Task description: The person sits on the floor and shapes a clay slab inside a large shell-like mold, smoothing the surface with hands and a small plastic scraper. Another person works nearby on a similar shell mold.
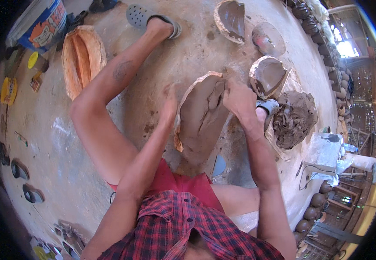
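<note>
At the far left, a yellow tub [8, 91] stands on the floor [73, 143], with a pair of dark sandals [26, 183] lying nearer the person. A yellow-topped cup [37, 62] stands just beside a white and blue bucket [45, 26]. Next comes a long, pale mold [84, 60] with a brownish hollow, lying behind the bent left leg; the foot beyond wears a grey clog [153, 21].

The left hand [168, 103] is held edge-on with its fingers loosely extended, gripping nothing, just beside the left rim of the clay-filled mold [203, 112]. That mold lies on the floor between the legs, its wet brown clay creased down the middle. Near its lower right is a pale blue half-disc [219, 165]. Farther off lies a half-round mold [230, 21].

The right hand [240, 99] has its fingers curled at the upper right edge of the clay; whether it pinches any, I cannot tell. Beyond it are a rounded, clay-smeared piece [268, 40] and a smaller mold [268, 77] lined with clay. To the right sits a rough clay lump [295, 119], then several round pots [313, 208].
</note>
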The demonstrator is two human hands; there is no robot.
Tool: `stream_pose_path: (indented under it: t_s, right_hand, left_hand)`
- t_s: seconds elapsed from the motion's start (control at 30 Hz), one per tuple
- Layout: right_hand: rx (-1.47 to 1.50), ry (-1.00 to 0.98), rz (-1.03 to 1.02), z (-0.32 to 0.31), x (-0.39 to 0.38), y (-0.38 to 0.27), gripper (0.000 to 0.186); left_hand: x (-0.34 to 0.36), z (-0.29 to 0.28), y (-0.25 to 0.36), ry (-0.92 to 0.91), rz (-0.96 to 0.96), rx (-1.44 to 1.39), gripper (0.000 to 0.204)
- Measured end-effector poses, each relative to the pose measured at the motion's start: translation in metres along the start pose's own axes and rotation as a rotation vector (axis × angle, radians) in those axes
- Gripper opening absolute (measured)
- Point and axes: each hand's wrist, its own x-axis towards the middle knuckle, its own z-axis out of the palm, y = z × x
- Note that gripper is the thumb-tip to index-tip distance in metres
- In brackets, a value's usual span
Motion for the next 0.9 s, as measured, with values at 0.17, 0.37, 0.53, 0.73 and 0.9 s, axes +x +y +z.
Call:
stream_pose_path:
  t_s: [0.17,0.37,0.53,0.73,0.9]
  right_hand:
    - [-0.341,-0.153,-0.234,0.016,0.007,-0.024,0.016]
    - [-0.414,-0.162,-0.372,0.041,0.001,-0.039,0.017]
    - [-0.424,-0.241,-0.346,0.048,-0.025,-0.057,0.017]
    - [-0.358,-0.414,-0.290,0.040,-0.087,-0.093,0.018]
    - [-0.234,-0.647,-0.321,0.008,-0.125,-0.115,0.024]
  left_hand:
    - [-0.119,-0.038,-0.052,-0.033,-0.481,-0.091,0.067]
    - [-0.154,-0.013,-0.049,-0.183,-0.834,-0.707,0.093]
    - [-0.148,-0.009,-0.072,-0.170,-0.767,-0.572,0.094]
    - [-0.133,0.006,-0.110,-0.131,-0.728,-0.603,0.090]
    - [-0.122,-0.001,-0.101,-0.177,-0.682,-0.606,0.088]
